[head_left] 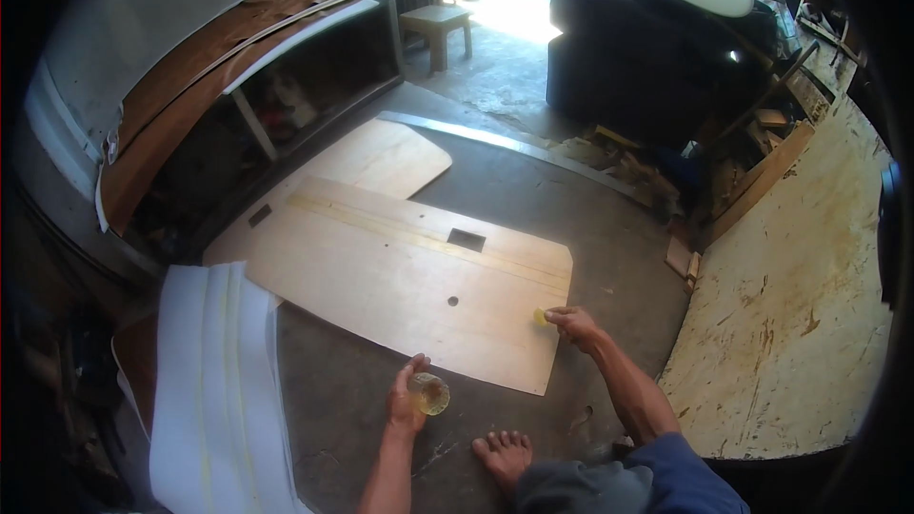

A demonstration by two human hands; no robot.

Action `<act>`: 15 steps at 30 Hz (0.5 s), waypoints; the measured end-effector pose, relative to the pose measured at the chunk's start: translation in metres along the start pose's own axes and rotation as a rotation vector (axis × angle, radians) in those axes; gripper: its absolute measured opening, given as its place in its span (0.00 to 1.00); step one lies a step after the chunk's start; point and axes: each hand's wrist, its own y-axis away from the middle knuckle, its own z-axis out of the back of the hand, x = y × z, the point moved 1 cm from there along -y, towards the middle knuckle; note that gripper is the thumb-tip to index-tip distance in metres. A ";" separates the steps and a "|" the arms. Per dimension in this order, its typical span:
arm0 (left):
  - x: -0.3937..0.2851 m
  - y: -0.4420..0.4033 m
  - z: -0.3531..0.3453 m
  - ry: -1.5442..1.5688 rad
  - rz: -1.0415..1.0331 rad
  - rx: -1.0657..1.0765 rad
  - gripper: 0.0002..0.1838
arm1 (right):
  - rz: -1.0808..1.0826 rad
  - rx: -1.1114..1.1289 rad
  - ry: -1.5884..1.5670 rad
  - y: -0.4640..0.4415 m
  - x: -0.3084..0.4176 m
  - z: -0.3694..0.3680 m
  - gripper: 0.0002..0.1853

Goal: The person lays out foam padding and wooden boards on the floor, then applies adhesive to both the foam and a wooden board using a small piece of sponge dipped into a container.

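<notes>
My left hand (407,394) is closed around a small clear cup (432,394) with something yellowish inside, in front of the panel's near edge. Pinched in my right hand (572,324) is a small yellow spreader-like piece (540,317), at the right end of a thin wooden panel (381,276). Whether it touches the surface I cannot tell. That panel lies flat, with a rectangular cutout, a round hole and yellowish streaks along its length. Beneath its far left side lies a second wooden panel (400,152) with a rounded corner.
White sheets with yellowish streaks (214,371) are stacked at the left. Behind them is a dark cabinet (314,86) topped with brown sheets. A stained board (790,305) leans at the right, near wood scraps (681,257). A stool (436,19) stands farther back. My bare foot (505,457) is close by.
</notes>
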 end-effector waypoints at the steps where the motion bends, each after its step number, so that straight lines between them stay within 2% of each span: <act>1: 0.007 -0.004 0.000 -0.008 -0.001 0.017 0.26 | 0.021 -0.070 0.056 -0.014 -0.002 0.019 0.17; 4: 0.019 -0.008 -0.004 -0.023 0.022 0.003 0.26 | 0.036 -0.232 0.202 -0.020 0.011 0.048 0.18; 6: 0.022 -0.014 -0.009 -0.023 0.033 -0.029 0.25 | 0.017 -0.239 0.291 -0.024 0.008 0.053 0.20; 7: 0.022 -0.016 -0.007 -0.055 0.027 -0.044 0.25 | 0.104 -0.222 0.331 -0.028 -0.001 0.050 0.21; 10: 0.029 -0.010 -0.001 -0.091 0.017 -0.082 0.25 | 0.116 -0.112 0.399 -0.016 -0.017 0.042 0.22; 11: 0.027 -0.017 -0.003 -0.092 -0.006 -0.081 0.25 | 0.127 0.060 0.570 -0.007 -0.018 0.031 0.23; 14: 0.012 -0.004 -0.027 -0.097 0.072 -0.155 0.25 | 0.166 0.226 0.712 -0.020 -0.009 0.023 0.22; 15: 0.023 -0.012 -0.013 -0.151 0.006 -0.127 0.25 | 0.096 0.055 0.533 -0.028 0.001 0.027 0.21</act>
